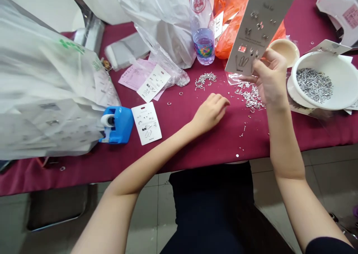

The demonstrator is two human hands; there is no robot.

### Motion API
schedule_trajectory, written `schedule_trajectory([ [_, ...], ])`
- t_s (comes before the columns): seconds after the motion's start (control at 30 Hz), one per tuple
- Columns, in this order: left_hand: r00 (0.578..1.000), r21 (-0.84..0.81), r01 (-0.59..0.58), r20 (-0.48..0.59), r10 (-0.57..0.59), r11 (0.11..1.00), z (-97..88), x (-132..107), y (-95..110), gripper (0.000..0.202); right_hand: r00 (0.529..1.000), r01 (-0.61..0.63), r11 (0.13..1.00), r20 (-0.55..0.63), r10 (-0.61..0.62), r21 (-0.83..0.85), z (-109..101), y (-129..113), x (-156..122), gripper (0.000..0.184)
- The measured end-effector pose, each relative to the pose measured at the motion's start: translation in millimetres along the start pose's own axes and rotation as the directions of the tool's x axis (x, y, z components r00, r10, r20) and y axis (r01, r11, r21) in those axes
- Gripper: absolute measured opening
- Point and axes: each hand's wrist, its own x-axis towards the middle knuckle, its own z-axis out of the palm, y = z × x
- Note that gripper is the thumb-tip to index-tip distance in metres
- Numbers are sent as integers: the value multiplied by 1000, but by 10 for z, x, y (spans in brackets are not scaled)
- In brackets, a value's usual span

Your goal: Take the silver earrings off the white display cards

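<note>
My right hand (271, 73) grips a tall grey-white earring card (256, 30) by its lower right edge and holds it up above the table. Pairs of small earrings and one red piece are fixed on the card, which has a hang hole at its top. On the tablecloth (184, 134) rests my left hand (211, 112), its fingers curled together; whatever may be in them is hidden. Just beyond that hand lies a small heap of silver earring parts (205, 80). A second heap of silver pieces (251, 96) spreads below the raised card.
A blue tape dispenser (117, 125) stands left, beside a flat earring card (146, 123). Another card (153, 83) lies on pink paper. Plastic bags (50, 86), a bottle (203, 34) and an orange bag (226, 41) stand behind. To the right is a white bowl (342, 78) of metal pieces.
</note>
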Motion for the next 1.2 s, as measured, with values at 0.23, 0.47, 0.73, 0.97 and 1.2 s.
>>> schedule_trajectory([
  [0.23,970,8,38,242,-38,999,250,487,371,21,998,26,1000,-54,-27,-17,-229,212,175,35],
  [0.47,967,39,96,235,-102,995,396,617,427,19,986,3,997,-164,9,74,-203,225,227,30],
  [0.73,955,175,92,263,-136,980,453,788,514,26,997,-51,998,-57,48,-47,-224,244,230,39],
  [0.97,937,267,28,328,-118,963,326,847,604,31,998,-8,999,-69,12,51,-222,184,182,32],
  [1.2,924,282,16,362,-121,959,303,905,645,35,999,-11,1000,-49,12,12,-235,295,232,31],
])
